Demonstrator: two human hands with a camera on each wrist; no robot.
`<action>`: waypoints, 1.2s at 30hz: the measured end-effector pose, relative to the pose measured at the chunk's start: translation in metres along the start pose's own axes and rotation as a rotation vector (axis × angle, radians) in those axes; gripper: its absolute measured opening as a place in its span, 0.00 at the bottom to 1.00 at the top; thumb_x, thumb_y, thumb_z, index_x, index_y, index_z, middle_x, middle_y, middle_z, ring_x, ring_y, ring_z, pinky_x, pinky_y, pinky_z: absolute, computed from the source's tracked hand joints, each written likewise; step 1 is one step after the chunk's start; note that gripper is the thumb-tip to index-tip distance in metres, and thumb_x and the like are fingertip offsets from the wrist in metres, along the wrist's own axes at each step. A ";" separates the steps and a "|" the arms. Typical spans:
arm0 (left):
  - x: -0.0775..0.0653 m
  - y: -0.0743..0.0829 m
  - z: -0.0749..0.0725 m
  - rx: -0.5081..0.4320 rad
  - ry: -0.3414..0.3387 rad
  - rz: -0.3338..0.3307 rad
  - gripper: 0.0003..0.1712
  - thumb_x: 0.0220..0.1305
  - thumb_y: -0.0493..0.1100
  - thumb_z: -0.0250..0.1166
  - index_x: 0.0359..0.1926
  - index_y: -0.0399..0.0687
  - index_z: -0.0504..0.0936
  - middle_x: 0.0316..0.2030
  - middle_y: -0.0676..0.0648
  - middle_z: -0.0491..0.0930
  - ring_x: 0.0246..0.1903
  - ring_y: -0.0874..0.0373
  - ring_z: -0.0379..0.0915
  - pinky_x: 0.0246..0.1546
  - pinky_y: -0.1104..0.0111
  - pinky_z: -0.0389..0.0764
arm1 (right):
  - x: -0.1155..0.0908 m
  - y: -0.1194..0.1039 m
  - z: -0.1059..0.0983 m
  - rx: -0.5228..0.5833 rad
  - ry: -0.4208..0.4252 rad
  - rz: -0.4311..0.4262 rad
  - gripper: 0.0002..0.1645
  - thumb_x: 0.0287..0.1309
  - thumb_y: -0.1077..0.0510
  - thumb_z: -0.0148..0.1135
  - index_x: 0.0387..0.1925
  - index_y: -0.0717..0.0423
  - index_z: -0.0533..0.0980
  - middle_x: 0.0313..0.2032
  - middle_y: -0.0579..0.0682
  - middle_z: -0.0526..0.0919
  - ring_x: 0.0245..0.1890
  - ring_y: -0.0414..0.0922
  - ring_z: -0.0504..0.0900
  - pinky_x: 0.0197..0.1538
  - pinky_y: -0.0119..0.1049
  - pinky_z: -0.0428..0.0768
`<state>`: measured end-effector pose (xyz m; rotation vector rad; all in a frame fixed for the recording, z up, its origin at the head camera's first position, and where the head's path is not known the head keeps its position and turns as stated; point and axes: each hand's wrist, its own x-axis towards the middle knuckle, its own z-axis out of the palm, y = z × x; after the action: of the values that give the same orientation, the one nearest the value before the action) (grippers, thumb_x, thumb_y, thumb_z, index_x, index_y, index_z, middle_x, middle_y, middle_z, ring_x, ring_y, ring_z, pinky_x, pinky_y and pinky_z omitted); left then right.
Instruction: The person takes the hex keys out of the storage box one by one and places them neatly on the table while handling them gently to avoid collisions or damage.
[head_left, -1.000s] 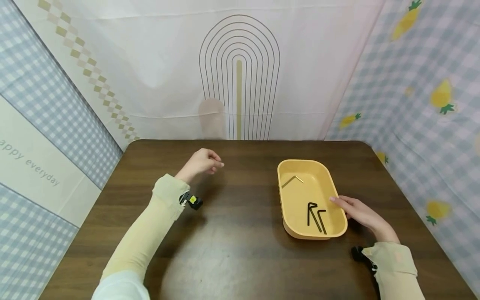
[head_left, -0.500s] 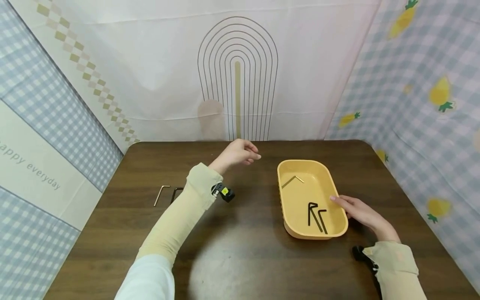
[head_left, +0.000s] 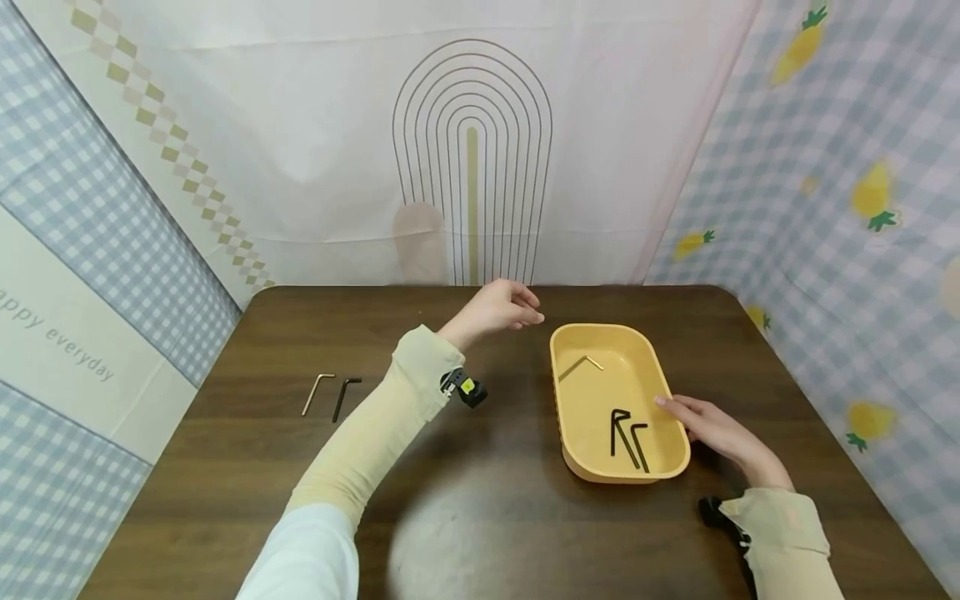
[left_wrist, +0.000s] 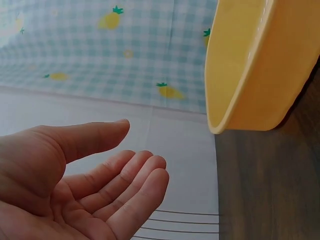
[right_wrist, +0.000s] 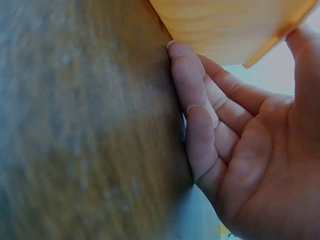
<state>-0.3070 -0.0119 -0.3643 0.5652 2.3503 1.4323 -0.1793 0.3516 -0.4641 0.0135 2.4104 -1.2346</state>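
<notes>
Tray [head_left: 611, 392], one: yellow, rounded corners, standing on the right part of the worktop [head_left: 517, 450].

Contents, four hex keys: one brass key [head_left: 573, 367] toward the far left, long end at the wall; three black keys [head_left: 626, 442] at the near end, two meeting at their bends, the third just beside them on the right.

Outside the tray, well to its left, two more lying side by side and apart: one pale key [head_left: 312, 395]; to its right, one dark key [head_left: 341, 402], near the left forearm.

Hands, two. Left hand [head_left: 498, 307]: raised beyond the tray's far left corner, apart from it; fingers loosely bent, thumb held off them. Right hand [head_left: 720, 432]: gripping the tray's right side, thumb on the rim, fingers low outside.

Sleeves, pale; a black device at each wrist.

Backdrop [head_left: 322, 208], white, arch print; at right, checked cloth [head_left: 795, 200] with pineapples.
</notes>
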 end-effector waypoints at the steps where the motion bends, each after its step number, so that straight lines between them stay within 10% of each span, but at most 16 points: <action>1: 0.001 -0.001 0.002 0.013 -0.005 0.005 0.17 0.62 0.40 0.71 0.50 0.36 0.82 0.44 0.44 0.84 0.42 0.51 0.83 0.45 0.64 0.85 | 0.000 0.001 0.001 0.001 0.000 0.003 0.42 0.74 0.35 0.47 0.67 0.67 0.67 0.49 0.55 0.84 0.44 0.46 0.83 0.46 0.40 0.81; 36: 0.042 0.008 0.088 0.329 -0.151 0.022 0.26 0.61 0.41 0.72 0.58 0.36 0.82 0.61 0.44 0.79 0.61 0.53 0.74 0.58 0.68 0.76 | 0.000 -0.001 0.001 -0.009 0.008 0.014 0.42 0.74 0.34 0.47 0.68 0.66 0.66 0.48 0.54 0.84 0.43 0.45 0.83 0.46 0.39 0.80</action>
<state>-0.3004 0.0790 -0.3988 0.7574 2.4758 0.9754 -0.1790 0.3505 -0.4643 0.0323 2.4184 -1.2203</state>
